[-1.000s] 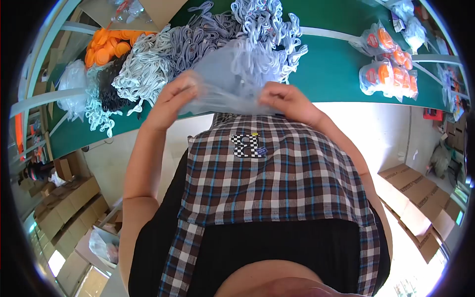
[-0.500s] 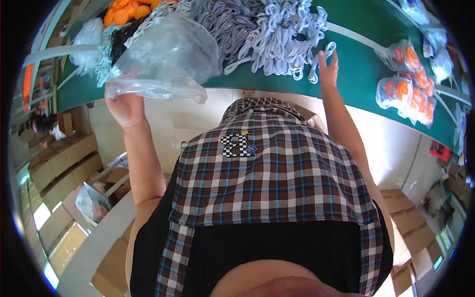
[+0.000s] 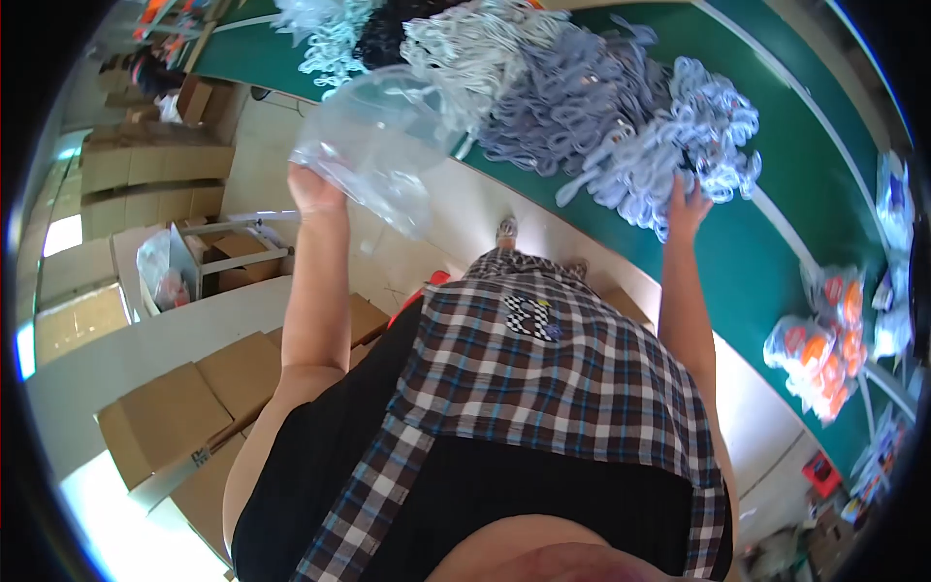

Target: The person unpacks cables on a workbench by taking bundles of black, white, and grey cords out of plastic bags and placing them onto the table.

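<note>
My left hand (image 3: pixel 318 190) is closed on the edge of a large clear plastic bag (image 3: pixel 378 131), which hangs over the table's front edge and the floor. At the near right edge of a pile of pale blue-white looped cables (image 3: pixel 635 165), my right hand (image 3: pixel 688 206) reaches in with its fingers apart, touching or just above the bundles. Behind the bag and to its right lie heaps of whitish cables (image 3: pixel 475 48) and grey-blue cables (image 3: pixel 562 102).
The green table (image 3: pixel 742 281) runs diagonally across the view. Clear bags with orange items (image 3: pixel 824 354) lie on its right part. Black cables (image 3: pixel 393 29) and pale green cables (image 3: pixel 335 53) are at the far left. Cardboard boxes (image 3: pixel 175 412) stand at left.
The view has turned, and the cable piles sit farther right. My right hand has shifted from a single cable bundle beside the pile to the pile's edge. The bag stays in my left hand.
</note>
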`<state>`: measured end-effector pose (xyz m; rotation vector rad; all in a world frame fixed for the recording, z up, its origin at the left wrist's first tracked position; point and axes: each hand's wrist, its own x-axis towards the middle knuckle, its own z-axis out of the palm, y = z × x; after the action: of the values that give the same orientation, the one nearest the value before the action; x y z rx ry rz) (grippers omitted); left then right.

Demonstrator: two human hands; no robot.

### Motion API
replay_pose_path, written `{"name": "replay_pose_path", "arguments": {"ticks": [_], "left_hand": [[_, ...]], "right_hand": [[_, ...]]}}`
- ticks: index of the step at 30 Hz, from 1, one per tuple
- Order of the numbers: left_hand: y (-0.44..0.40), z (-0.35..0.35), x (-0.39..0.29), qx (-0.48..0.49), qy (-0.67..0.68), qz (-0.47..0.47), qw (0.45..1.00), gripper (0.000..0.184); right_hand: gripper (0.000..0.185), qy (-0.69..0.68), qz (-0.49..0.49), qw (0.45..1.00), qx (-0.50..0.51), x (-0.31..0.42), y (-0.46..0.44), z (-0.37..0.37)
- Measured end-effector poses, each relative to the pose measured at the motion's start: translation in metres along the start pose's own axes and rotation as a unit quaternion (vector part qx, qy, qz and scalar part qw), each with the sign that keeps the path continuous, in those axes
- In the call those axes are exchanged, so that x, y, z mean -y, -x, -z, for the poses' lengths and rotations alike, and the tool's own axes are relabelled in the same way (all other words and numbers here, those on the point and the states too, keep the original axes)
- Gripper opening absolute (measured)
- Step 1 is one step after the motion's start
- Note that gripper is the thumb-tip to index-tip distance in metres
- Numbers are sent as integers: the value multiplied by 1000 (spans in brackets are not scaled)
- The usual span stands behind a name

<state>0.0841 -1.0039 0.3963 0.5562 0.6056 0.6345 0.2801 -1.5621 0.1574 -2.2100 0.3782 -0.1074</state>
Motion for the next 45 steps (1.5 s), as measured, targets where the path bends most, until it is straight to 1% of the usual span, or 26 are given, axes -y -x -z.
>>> {"name": "replay_pose_path", "arguments": {"ticks": [2, 3, 4, 5, 6, 8, 9, 10, 11, 13, 14, 15, 16, 17, 19, 20, 24, 25, 29, 31, 32, 34, 37, 42, 44, 45], "left_hand": [[-5, 9, -1, -34, -19, 11, 999, 26], [-7, 20, -4, 42, 36, 58, 997, 28], [-11, 29, -7, 118, 88, 103, 984, 31], [-21, 39, -8, 166, 113, 108, 974, 34], [-31, 48, -10, 211, 137, 114, 961, 37], [-35, 45, -18, 198, 174, 155, 952, 40], [-38, 43, -22, 192, 202, 202, 939, 44], [-46, 43, -26, 195, 230, 238, 923, 44], [-63, 51, -25, 274, 256, 313, 872, 53], [-74, 45, -31, 190, 209, 377, 882, 60], [-94, 61, -22, 326, 285, 430, 792, 62], [-89, 50, -36, 293, 26, 325, 899, 57], [-87, 42, -56, 228, -230, 187, 927, 54], [-103, 47, -79, 229, -222, 179, 931, 54], [-136, 62, -124, 315, -358, 116, 871, 56], [-149, 66, -137, 313, -353, 110, 875, 56], [-190, 81, -168, 323, -505, -33, 800, 57], [-200, 80, -171, 319, -501, -37, 804, 57], [-241, 70, -168, 278, -463, 87, 837, 54], [-282, 102, -160, 188, -545, 70, 814, 48], [-277, 81, -193, 123, -483, 88, 863, 43], [-295, 95, -211, 81, -475, 73, 873, 42], [-335, 118, -238, -4, -431, 34, 902, 39], [-438, 163, -275, -135, -345, -28, 928, 33], [-493, 175, -295, -177, -318, -49, 930, 31], [-521, 180, -306, -165, -327, -41, 929, 31]], "right_hand": [[62, 21, 58, 998, -33, 7, 12, 30], [53, 47, 104, 991, -72, 10, 19, 40], [43, 83, 157, 969, -169, 21, 35, 43], [40, 3, 154, 979, -132, 45, 54, 42], [38, -72, 146, 982, -91, 82, 76, 40], [52, -138, 124, 970, 159, 160, 116, 14], [61, -204, 133, 934, 260, 205, 138, -12], [82, -252, 150, 905, 308, 261, 162, -44], [94, -284, 151, 863, 389, 294, 175, -78], [101, -291, 87, 813, 496, 359, 203, -147], [95, -197, 86, 793, 570, 383, 211, -183], [86, -221, 155, 776, 570, 392, 230, -231], [78, -240, 224, 753, 570, 401, 243, -275], [78, -234, 233, 750, 573, 430, 252, -293], [53, -163, 233, 783, 553, 479, 268, -308], [53, -158, 239, 780, 556, 491, 270, -319], [36, -216, 114, 794, 556, 515, 269, -355], [36, -211, 118, 793, 560, 527, 265, -362], [28, -70, 289, 729, 617, 576, 244, -386], [32, -112, 312, 733, 595, 590, 228, -422], [49, -135, 310, 742, 579, 599, 219, -448], [77, -98, 406, 789, 451, 629, 199, -501], [106, -8, 489, 801, 344, 691, 178, -569], [116, 117, 451, 848, 250, 779, 137, -696], [122, 216, 330, 888, 239, 811, 119, -741], [122, 217, 316, 894, 231, 816, 111, -769]]}}
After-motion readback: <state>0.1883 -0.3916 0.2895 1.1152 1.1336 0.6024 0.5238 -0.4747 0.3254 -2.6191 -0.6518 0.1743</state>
